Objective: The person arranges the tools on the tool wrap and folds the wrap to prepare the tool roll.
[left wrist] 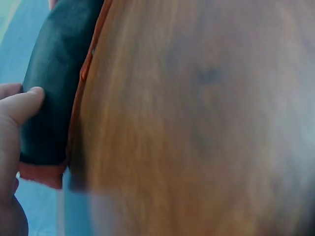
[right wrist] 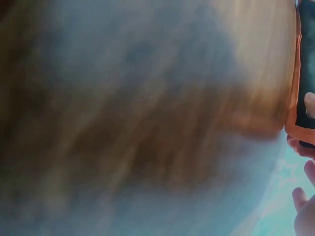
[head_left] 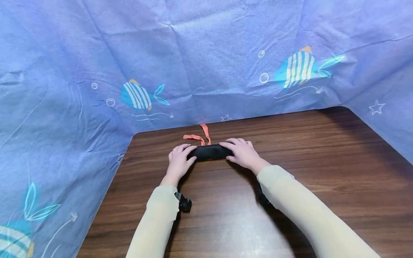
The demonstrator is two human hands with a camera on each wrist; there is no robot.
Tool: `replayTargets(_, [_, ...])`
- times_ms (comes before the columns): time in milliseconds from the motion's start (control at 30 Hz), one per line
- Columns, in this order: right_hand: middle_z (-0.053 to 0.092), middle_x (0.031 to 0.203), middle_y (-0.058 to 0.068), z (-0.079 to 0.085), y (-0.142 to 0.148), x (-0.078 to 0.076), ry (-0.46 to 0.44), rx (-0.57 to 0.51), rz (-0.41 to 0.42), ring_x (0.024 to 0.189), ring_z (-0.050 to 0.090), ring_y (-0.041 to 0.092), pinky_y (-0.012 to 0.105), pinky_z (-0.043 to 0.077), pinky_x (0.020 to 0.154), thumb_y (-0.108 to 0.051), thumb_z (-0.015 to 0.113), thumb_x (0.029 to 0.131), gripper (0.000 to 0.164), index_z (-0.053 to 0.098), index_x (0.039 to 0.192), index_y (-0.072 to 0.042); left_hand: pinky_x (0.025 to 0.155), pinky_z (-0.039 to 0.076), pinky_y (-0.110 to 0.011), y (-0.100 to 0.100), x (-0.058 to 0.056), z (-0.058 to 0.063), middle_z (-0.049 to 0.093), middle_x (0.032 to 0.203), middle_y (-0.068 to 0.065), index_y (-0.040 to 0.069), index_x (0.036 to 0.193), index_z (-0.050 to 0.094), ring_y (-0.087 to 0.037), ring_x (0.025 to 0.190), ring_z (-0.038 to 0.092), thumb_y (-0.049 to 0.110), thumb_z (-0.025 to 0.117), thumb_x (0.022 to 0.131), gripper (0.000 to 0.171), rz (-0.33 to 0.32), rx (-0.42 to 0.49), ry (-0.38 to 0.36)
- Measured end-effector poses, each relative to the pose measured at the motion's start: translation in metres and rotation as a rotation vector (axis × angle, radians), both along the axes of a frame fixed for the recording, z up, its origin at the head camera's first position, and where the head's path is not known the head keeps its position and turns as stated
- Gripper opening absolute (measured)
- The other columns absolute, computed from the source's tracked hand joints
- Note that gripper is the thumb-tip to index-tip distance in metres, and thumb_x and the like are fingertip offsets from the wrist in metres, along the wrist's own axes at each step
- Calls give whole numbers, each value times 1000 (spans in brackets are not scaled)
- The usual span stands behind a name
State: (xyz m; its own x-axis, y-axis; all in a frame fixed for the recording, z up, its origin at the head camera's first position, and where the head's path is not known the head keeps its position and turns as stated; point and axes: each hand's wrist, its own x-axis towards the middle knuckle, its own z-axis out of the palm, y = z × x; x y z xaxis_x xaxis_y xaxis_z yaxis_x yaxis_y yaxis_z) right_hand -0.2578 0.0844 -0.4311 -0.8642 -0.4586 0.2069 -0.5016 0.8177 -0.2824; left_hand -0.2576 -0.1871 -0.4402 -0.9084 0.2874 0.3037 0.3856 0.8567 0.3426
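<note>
A black cloth roll with two orange ribbon ties lies crosswise on the table, the ties trailing from its far side. My left hand holds its left end, fingers over the top and thumb on the near side. At the other end, my right hand grips it in a similar way. In the left wrist view, the thumb presses on the roll, which has orange edging. The right wrist view catches only a corner of the roll, with a thumb tip on it.
Brown wood-grain tabletop surrounds the roll. A blue curtain printed with fish hangs along the back and sides of the table. A small black camera sits at the left wrist; a dark device shows under the right cuff.
</note>
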Motion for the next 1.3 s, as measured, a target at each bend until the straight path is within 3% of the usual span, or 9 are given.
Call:
replayTargets(233, [47, 137, 3, -4, 5, -1, 3, 2, -35, 113, 44, 31, 48, 33, 81, -30, 69, 85, 57, 48, 138, -28, 95, 24, -54, -4, 2, -6, 44, 137, -7, 27, 132, 55, -34, 126, 34, 27, 67, 87, 46, 25, -29, -2])
replayTargets(467, [57, 121, 1, -7, 8, -3, -23, 10, -94, 102, 46, 28, 45, 33, 76, -36, 69, 85, 52, 53, 133, -28, 95, 22, -54, -8, 2, -9, 44, 136, -4, 29, 131, 55, -34, 123, 34, 34, 66, 87, 46, 123, -63, -47])
replayTargets(867, [55, 127, 3, -5, 15, -3, -58, 9, -107, 101, 46, 30, 45, 33, 76, -30, 70, 84, 53, 52, 134, -26, 94, 22, -53, -10, 1, -7, 45, 136, -4, 31, 131, 54, -33, 117, 39, 34, 65, 88, 45, 95, -82, -74])
replayTargets(1000, [53, 131, 5, -5, 14, -3, -83, 6, -114, 103, 47, 32, 47, 35, 77, -28, 71, 83, 55, 51, 135, -25, 93, 22, -54, -17, 0, -6, 46, 136, -4, 29, 131, 54, -34, 116, 39, 34, 66, 87, 46, 94, -77, -84])
replayTargets(1167, [53, 132, 8, -3, 10, -3, -122, -30, -96, 106, 48, 35, 51, 37, 80, -26, 71, 83, 56, 50, 135, -20, 91, 22, -55, -32, 1, -4, 49, 133, -5, 25, 131, 55, -35, 115, 40, 36, 68, 85, 49, 140, -51, -111])
replayTargets(1300, [53, 131, 7, -2, 10, -3, -123, -23, -101, 106, 49, 34, 51, 37, 80, -25, 71, 83, 56, 50, 135, -19, 92, 22, -56, -38, 1, -4, 47, 137, -5, 23, 132, 55, -37, 120, 37, 36, 68, 85, 50, 123, -45, -134])
